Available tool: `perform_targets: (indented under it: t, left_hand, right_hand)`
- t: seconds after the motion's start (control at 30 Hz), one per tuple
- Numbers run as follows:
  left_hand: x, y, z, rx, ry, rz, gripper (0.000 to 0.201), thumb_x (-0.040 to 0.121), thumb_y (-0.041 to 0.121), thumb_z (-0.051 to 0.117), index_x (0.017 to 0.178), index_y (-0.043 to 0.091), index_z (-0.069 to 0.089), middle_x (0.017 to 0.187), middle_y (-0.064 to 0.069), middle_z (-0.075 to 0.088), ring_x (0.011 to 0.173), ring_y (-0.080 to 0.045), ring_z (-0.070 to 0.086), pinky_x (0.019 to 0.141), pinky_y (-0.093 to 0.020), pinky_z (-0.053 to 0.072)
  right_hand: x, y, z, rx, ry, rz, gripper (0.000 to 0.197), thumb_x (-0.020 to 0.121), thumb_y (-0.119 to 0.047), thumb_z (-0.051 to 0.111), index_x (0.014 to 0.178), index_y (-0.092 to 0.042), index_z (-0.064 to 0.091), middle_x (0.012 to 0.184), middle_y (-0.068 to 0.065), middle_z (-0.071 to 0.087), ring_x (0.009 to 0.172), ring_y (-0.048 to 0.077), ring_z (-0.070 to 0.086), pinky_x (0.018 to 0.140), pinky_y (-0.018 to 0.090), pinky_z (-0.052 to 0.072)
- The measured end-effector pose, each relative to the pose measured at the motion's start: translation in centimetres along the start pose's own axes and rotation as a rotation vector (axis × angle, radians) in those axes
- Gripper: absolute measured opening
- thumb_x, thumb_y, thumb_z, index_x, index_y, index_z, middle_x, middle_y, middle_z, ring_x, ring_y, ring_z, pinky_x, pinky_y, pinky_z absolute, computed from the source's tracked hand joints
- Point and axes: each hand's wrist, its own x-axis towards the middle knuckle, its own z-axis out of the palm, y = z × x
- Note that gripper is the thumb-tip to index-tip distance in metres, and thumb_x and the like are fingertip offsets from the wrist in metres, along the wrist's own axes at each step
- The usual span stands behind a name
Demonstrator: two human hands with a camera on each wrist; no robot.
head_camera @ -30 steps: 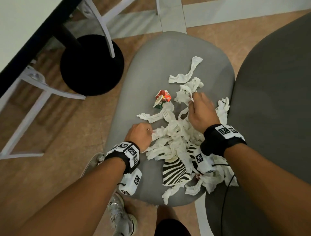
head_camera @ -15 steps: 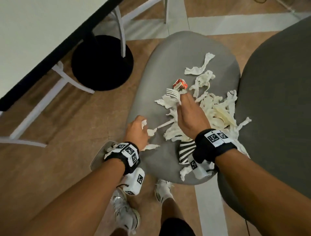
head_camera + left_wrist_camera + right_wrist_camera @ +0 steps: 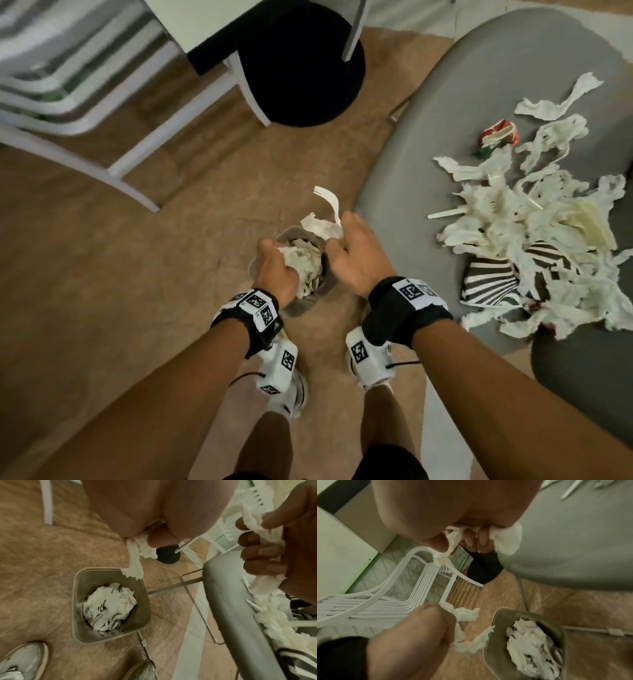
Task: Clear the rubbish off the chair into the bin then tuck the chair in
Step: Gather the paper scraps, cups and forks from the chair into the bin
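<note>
Both hands hover over the small grey bin [image 3: 260, 253] on the floor, left of the grey chair [image 3: 445, 113]. My left hand [image 3: 274, 267] grips a wad of white tissue [image 3: 135, 555] that dangles over the bin [image 3: 80, 601]. My right hand [image 3: 349, 253] holds torn tissue [image 3: 318, 226] together with a white plastic fork [image 3: 330, 202]. The bin [image 3: 496, 628] holds crumpled paper. On the chair seat lies a heap of tissue strips [image 3: 534, 226], a striped paper piece [image 3: 489, 284] and a red wrapper [image 3: 496, 137].
A black round table base [image 3: 301, 65] and white chair legs [image 3: 137, 154] stand on the wooden floor to the upper left. A second dark seat [image 3: 582, 377] sits at the lower right. My shoes [image 3: 22, 660] are beside the bin.
Both hands have left the chair seat and swung left and down over the bin, carrying tissue and the fork. The view has turned toward the floor.
</note>
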Motion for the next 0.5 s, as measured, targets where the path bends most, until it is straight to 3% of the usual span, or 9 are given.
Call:
perform_targets:
  t: [0.13,0.3,0.4,0.5]
  left_hand:
    - [0.9,-3.1,0.6,-0.014,-0.085,0.013,0.045,0.086,0.0,0.046,0.13,0.012,0.043,0.121,-0.007,0.053,0.109,-0.024,0.057,0.099,-0.04,0.049]
    - [2.4,-7.5,1.0,-0.067,-0.313,-0.016,0.064,0.084,0.0,0.046,0.14,0.03,0.046,0.137,-0.008,0.056,0.12,-0.024,0.057,0.106,-0.041,0.047]
    - [3.8,-10.9,1.1,-0.117,-0.337,-0.021,0.068,0.081,0.002,0.057,0.136,0.041,0.05,0.136,0.002,0.059,0.123,-0.016,0.058,0.107,-0.043,0.047]
    - [2.9,-9.2,-1.3,-0.067,-0.236,0.002,0.055,0.083,0.01,0.055,0.135,0.026,0.056,0.126,0.009,0.061,0.113,-0.011,0.059,0.106,-0.039,0.047]
  right_hand:
    - [1.0,0.0,2.3,0.089,-0.05,0.057,0.019,0.089,-0.005,0.048,0.107,-0.005,0.048,0.106,0.01,0.051,0.094,0.024,0.051,0.082,0.036,0.043]
    - [2.0,1.2,5.6,0.191,-0.099,0.134,0.018,0.089,-0.014,0.045,0.107,-0.011,0.044,0.108,0.012,0.055,0.097,0.024,0.053,0.084,0.034,0.045]
    - [2.7,1.7,7.7,0.236,-0.09,0.18,0.011,0.094,-0.01,0.045,0.105,-0.012,0.044,0.106,0.009,0.055,0.094,0.02,0.05,0.082,0.029,0.038]
    - [3.2,2.2,10.3,0.303,-0.093,0.228,0.013,0.092,-0.017,0.043,0.105,-0.017,0.044,0.101,0.007,0.056,0.093,0.022,0.054,0.09,0.044,0.048]
